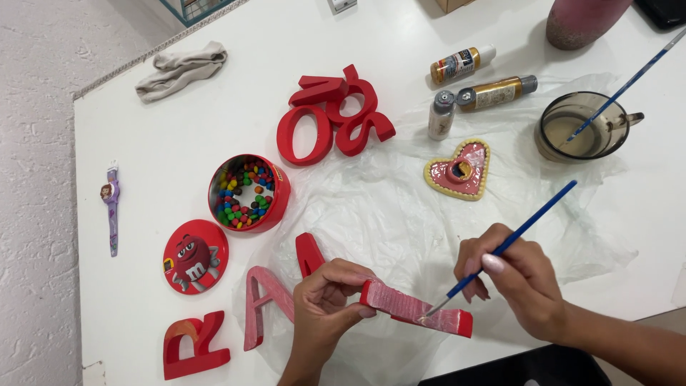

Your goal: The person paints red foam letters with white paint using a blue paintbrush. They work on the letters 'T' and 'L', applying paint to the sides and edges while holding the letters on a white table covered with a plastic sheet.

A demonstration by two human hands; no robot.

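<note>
My left hand (327, 300) grips one end of a red wooden letter (421, 312) lying on its side, its top face streaked pinkish white. My right hand (518, 279) holds a thin blue paintbrush (522, 227), whose tip touches the letter's streaked face. Both hands work over a crumpled clear plastic sheet (371, 207) near the table's front edge.
Red letters (332, 114) are stacked at the back, and others lie front left (268, 297). A red tin of coloured candies (246, 193) stands beside its lid (194, 256). Also here: a heart-shaped dish (459, 170), paint bottles (493, 91), a glass cup with a brush (582, 127), a purple watch (111, 204), a rag (180, 68).
</note>
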